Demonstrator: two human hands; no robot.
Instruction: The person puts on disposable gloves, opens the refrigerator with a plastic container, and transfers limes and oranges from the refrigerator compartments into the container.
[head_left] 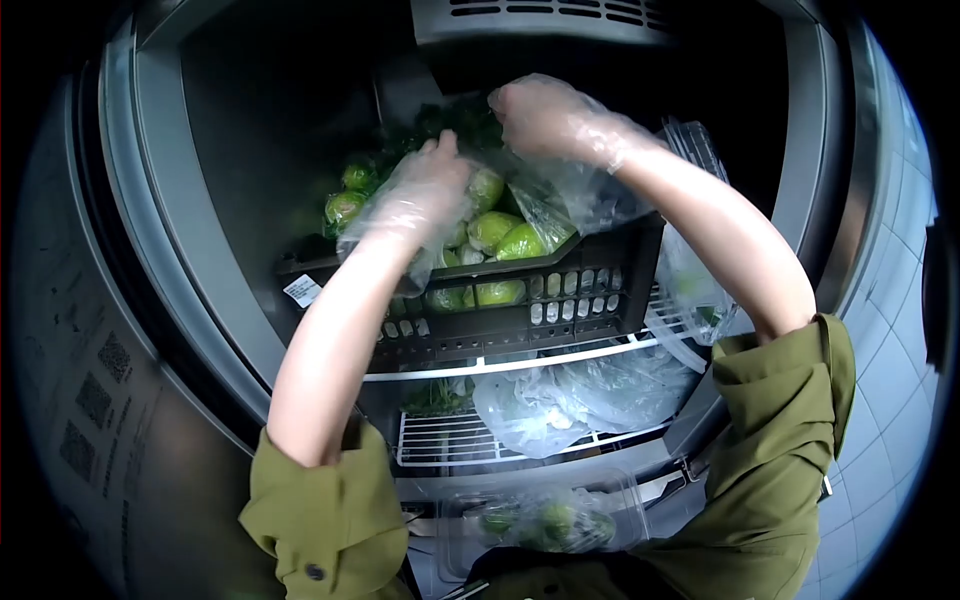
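Note:
Both hands wear clear plastic gloves and reach into a black crate (480, 325) inside a fridge. My left hand (425, 190) is over the crate's left part, its fingers pointing up beside dark leafy greens (435, 125). Farther right and higher, my right hand (540, 115) is closed at the greens' edge, near a clear plastic bag (545, 200); what its fingers hold is too small to make out. Green fruits (493, 232) lie in the crate below the hands. More wrapped green produce (345, 207) sits at the crate's left end.
The crate stands on a white wire shelf (470, 366). On the wire rack below are bagged goods (585, 400) and herbs (438, 396). A clear container (545, 520) with green produce is lower down. A plastic bag (695, 270) hangs right of the crate; metal fridge walls flank both sides.

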